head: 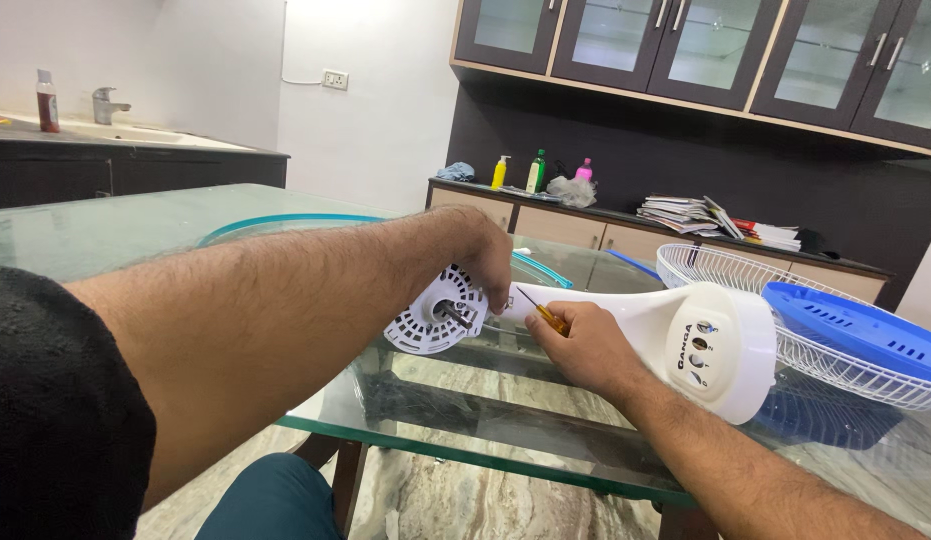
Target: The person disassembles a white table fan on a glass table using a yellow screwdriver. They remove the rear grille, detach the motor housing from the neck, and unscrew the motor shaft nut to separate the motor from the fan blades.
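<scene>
A white table-fan body (685,335) lies on its side on the glass table (125,225). Its round slotted motor housing (430,318) with a bare metal shaft points to the left. My left hand (488,262) reaches across and grips the top of that housing. My right hand (583,345) rests against the fan's neck, its fingers closed around a small screwdriver (541,310) with an orange handle. The tool's thin dark shaft angles up-left toward the housing. The fan's base with its control knobs lies at the right.
A white wire fan guard (725,270) and a blue fan blade (855,325) lie on the table at the right. Behind stands a dark counter (625,222) with bottles and stacked papers. A sink counter (115,140) is at the far left.
</scene>
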